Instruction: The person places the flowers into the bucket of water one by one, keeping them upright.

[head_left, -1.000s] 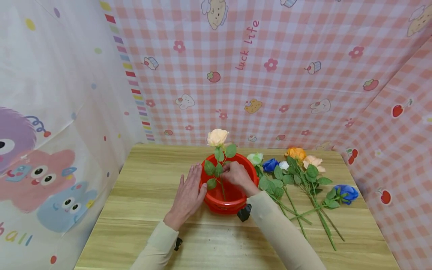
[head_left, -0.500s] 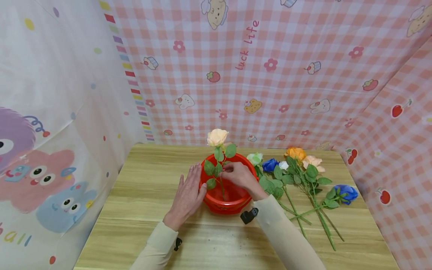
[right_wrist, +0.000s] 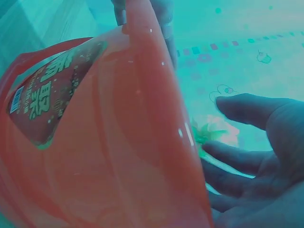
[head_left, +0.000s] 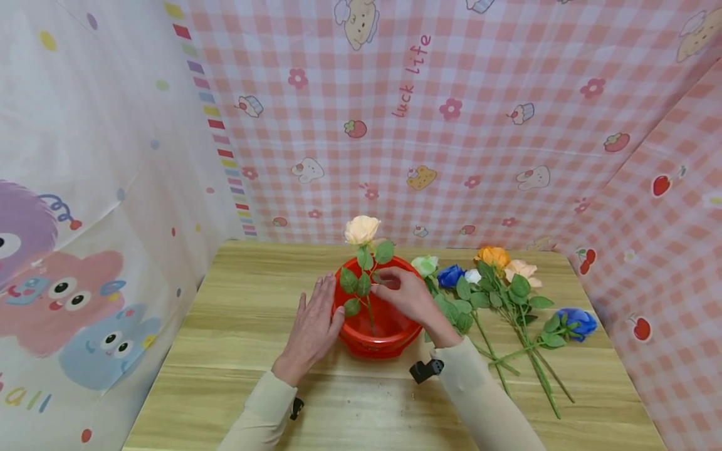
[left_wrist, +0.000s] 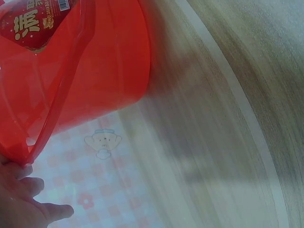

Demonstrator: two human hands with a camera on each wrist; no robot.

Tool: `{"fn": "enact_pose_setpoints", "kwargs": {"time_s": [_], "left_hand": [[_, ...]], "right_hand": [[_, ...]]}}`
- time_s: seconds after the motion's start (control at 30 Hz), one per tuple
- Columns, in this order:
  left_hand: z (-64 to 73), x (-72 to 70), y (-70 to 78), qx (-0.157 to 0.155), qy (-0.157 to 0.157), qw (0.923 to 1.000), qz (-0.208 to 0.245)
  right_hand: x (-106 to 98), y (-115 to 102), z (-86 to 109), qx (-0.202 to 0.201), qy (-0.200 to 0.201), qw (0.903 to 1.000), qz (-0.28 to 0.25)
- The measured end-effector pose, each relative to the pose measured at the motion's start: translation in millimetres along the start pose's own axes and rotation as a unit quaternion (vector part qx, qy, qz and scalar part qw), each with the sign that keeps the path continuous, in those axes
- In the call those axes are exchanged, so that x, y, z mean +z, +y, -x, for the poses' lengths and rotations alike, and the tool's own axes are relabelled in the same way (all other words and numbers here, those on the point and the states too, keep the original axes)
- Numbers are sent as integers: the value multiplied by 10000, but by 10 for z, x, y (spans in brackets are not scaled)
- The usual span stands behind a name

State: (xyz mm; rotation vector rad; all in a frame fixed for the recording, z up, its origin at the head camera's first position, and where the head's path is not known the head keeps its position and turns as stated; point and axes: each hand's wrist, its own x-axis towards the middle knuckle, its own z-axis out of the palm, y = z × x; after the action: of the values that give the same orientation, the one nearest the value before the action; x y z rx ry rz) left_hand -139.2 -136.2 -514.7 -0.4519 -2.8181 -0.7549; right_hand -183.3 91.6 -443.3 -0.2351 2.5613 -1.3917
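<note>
A red plastic bucket (head_left: 375, 348) stands at the middle of the table; its printed label (left_wrist: 35, 21) shows in the left wrist view. Inside it a pale peach rose (head_left: 362, 230) stands nearly upright, its leafy stem (head_left: 370, 313) reaching down into the bucket. My left hand (head_left: 313, 326) rests with straight fingers against the bucket's left side. My right hand (head_left: 405, 293) is over the bucket's right part, fingertips close beside the stem. In the right wrist view, that hand's thumb (right_wrist: 244, 110) and fingers (right_wrist: 237, 159) are spread apart with nothing gripped between them.
Right of the bucket lie several loose roses: green-white (head_left: 425, 265), blue (head_left: 451, 276), white (head_left: 472, 276), orange (head_left: 493, 257), peach (head_left: 522, 271) and another blue rose (head_left: 576, 323). Their stems cross toward the front. A checked cloth (head_left: 338, 194) hangs behind the table (head_left: 242, 294).
My right hand's fingers have loosened from the rose's stem and opened, while its wrist has shifted slightly right. The rose stays standing, and my left hand keeps its place on the bucket.
</note>
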Motion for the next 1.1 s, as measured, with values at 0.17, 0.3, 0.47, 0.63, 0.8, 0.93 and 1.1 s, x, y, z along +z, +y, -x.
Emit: {"fn": "enact_pose_setpoints", "kwargs": {"time_s": [0.17,0.3,0.47,0.63,0.8,0.93,1.1], "left_hand": [[1,13,-8,-34,13,10000,18],[2,15,-8,-30,46,10000,58],[3,17,-12,-29,69,9999,75],[1,20,-12,-8,112,9999,88],[0,28,-8,1,144,9999,84],[2,31,-5,-12,127,9999,59],[1,37,-4,-15,118,9999,72]], "right_hand": [[-26,20,93,-195,481,9980,-358],[-62,60,171,-489,824,9926,-746],[-141,104,269,-536,1094,9862,-1122],[-247,171,357,-461,1311,9776,-1579],[-357,261,431,-480,1586,9703,-1763],[-439,351,498,-487,1723,9681,-1750],[-519,460,591,-558,1851,9602,-2014]]}}
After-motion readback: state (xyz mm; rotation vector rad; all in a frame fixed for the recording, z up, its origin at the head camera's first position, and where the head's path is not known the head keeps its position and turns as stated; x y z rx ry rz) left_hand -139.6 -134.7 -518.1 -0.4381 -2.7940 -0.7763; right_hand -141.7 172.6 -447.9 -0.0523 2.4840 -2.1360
